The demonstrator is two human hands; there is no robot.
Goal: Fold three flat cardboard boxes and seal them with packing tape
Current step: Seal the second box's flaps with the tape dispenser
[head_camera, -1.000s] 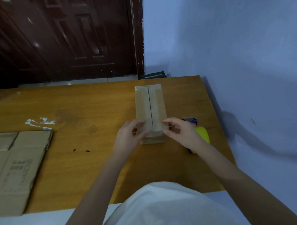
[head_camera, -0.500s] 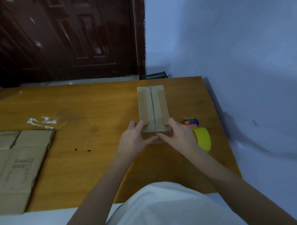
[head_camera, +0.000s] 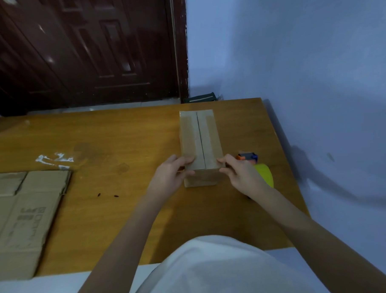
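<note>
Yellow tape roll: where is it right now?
The yellow tape roll lies on the table near its right edge, partly behind the right hand.

Your matt brown cardboard box (head_camera: 200,141) sits on a smooth, varnished wooden table (head_camera: 112,136); beside it, a glossy yellow tape roll (head_camera: 265,176); behind, a polished dark wooden door (head_camera: 84,51).

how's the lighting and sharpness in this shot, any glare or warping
Head view: dim, bluish light; glare spots on the dark door; soft arm shadow on the wall; wide-angle warping slants the table edge and door frame; the folded box and both hands look slightly soft.
</note>
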